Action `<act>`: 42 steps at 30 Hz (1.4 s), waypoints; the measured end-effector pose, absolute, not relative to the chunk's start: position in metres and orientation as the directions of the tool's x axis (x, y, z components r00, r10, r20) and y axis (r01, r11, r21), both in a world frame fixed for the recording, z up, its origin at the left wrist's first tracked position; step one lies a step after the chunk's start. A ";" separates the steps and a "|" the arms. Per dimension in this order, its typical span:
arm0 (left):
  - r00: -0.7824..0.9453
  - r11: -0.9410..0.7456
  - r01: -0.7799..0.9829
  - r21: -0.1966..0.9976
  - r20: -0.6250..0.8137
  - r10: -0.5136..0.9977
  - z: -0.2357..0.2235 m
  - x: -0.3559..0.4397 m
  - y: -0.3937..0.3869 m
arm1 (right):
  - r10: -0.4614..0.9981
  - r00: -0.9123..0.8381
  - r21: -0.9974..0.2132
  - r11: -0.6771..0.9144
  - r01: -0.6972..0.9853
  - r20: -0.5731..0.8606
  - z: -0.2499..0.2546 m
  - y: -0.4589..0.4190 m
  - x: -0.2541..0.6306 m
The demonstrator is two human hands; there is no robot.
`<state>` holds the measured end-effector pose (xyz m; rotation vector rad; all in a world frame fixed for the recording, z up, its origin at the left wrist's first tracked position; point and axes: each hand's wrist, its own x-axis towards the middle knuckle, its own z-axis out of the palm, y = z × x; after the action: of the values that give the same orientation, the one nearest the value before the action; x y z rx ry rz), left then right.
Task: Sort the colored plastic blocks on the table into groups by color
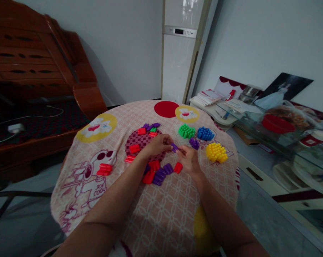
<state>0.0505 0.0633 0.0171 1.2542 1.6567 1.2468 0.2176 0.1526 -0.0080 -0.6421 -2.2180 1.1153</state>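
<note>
Centrally, a person's two bare hands meet above a round, cloth-covered desk (172, 210). The left hand (161, 144) and the right hand (187, 159) hold a small purple piece (174, 146) between them, the fingers of each closed narrowly on it — left at one end, right at the other. Beyond and to the right of the right hand stand four single-colour clusters: green cluster (186, 131), blue cluster (205, 134), purple cluster (194, 143) and yellow cluster (216, 152), the yellow outermost. Nearer the wearer, between the forearms, lie purple rows (160, 175) beside red rows (149, 177); a separate red block (177, 167) lies just below the right hand. Further red blocks (104, 169) lie left of the left forearm — and a mixed red, purple and green group (152, 129) lies beyond the left hand.
</note>
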 end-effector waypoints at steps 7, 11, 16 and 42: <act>-0.305 0.079 0.403 0.912 0.053 0.951 0.011 0.057 0.068 | 0.754 -0.555 -0.842 0.513 0.166 0.350 -0.006 0.178 0.221; -0.210 0.126 0.598 0.792 0.002 0.978 0.022 0.051 0.058 | 0.703 -0.502 -0.582 0.706 0.404 0.504 0.007 0.204 0.223; 0.055 0.140 0.676 0.724 -0.240 0.969 0.031 0.055 0.049 | 0.655 -0.594 -0.286 0.747 0.600 0.467 0.006 0.215 0.216; -0.181 0.056 0.404 0.913 0.020 0.983 0.017 0.039 0.056 | 0.573 -0.682 -0.798 0.602 -0.026 0.454 -0.010 0.156 0.210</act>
<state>0.0386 0.0555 0.0173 1.4064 1.6671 1.1015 0.2100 0.1559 -0.0100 -0.4300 -2.1087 1.0650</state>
